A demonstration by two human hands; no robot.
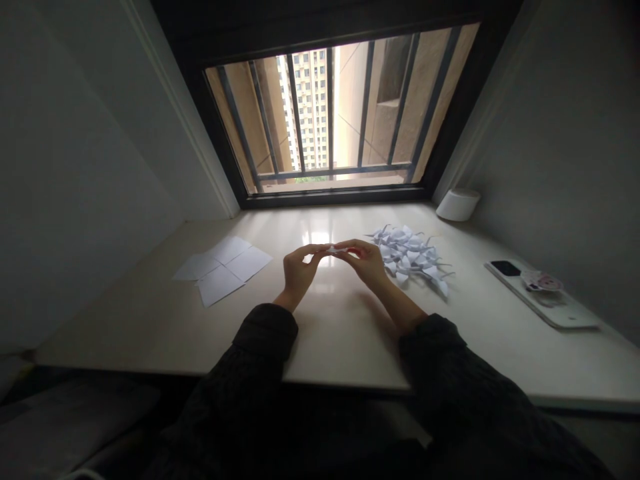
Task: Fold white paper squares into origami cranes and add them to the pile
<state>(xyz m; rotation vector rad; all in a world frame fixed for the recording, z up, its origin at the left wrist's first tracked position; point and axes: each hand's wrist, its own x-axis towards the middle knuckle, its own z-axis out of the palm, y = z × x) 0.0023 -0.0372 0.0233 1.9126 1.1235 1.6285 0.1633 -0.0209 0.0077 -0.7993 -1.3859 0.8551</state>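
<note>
Between the fingertips of both hands, above the middle of the white counter, is a small piece of folded white paper (332, 251). My left hand (301, 265) pinches its left end. The right end is pinched by my right hand (367, 259). Most of the paper is covered by the fingers, so its folded shape is unclear. Just beyond my right hand lies a heap of folded white paper cranes (407, 252). To the left, several flat square sheets of white paper (227, 263) overlap on the counter.
A phone (543, 297) in a pale case with a round grip lies on the counter (345, 347) at the right. A white rounded object (458, 205) stands in the back right corner. Behind the counter is a dark-framed window (330, 199) with bars outside.
</note>
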